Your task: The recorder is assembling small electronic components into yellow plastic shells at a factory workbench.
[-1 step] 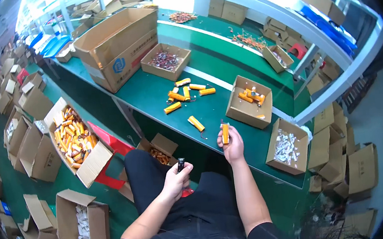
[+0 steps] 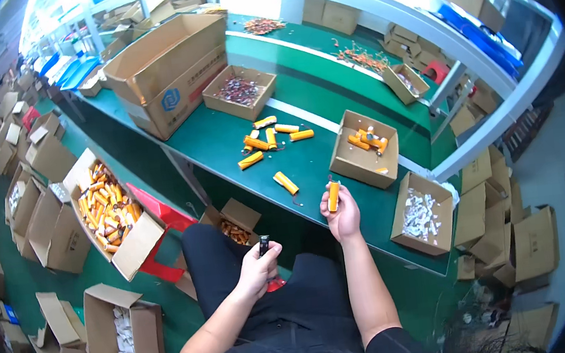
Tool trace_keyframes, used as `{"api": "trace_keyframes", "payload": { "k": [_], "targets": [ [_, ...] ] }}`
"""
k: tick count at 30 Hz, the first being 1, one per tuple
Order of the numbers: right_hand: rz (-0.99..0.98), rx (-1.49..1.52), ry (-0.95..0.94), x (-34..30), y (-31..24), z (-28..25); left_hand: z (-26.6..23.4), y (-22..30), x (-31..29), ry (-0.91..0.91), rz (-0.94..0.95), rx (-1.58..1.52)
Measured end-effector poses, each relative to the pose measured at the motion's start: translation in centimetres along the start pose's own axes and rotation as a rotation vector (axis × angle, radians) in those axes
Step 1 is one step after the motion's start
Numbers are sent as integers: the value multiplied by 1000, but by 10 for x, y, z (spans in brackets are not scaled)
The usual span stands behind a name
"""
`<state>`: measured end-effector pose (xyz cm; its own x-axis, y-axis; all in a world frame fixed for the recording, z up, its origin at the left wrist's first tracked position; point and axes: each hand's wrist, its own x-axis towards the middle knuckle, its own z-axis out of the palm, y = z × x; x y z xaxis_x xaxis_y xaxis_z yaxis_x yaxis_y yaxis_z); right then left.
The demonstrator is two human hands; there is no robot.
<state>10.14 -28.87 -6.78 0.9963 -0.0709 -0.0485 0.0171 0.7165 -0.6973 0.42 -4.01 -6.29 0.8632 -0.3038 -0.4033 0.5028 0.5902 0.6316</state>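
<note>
My left hand, above my lap, is closed round a small hand tool with a black tip; red shows below the fist, and its kind I cannot make out. At the bench's front edge, my right hand grips an orange-wrapped cylindrical battery between thumb and fingers, held upright with a short lead at its top. One loose battery with a wire lies on the green bench left of that hand. Behind it several more orange batteries lie in a loose group.
Right of the batteries stand a carton with several batteries and a carton of white pieces. A box of small dark red parts sits beside a large carton. To my left, an open carton of batteries rests on a red stool.
The whole view has shifted slightly. Both hands keep the same hold, and the battery in my right hand tilts a little differently.
</note>
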Motion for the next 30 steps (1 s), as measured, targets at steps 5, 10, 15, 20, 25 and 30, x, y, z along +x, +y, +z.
{"api": "trace_keyframes", "payload": {
  "k": [5, 10, 15, 20, 25, 30],
  "targets": [
    [-70, -213, 0, -34, 8, 11, 32, 23, -24, 154, 211, 366],
    [-274, -521, -125, -102, 23, 51, 55, 44, -42, 26, 375, 598],
    [-325, -878, -349, -119, 12, 61, 62, 32, -39, -14, 531, 549],
    [-183, -809, -364, -126, 13, 45, 58, 33, -42, 16, 483, 572],
    [139, -795, -403, -131, -3, 72, 56, 56, -56, -82, 585, 1001],
    [-9, -940, -617, -124, -9, 78, 57, 71, -68, -126, 552, 1099]
  ]
}}
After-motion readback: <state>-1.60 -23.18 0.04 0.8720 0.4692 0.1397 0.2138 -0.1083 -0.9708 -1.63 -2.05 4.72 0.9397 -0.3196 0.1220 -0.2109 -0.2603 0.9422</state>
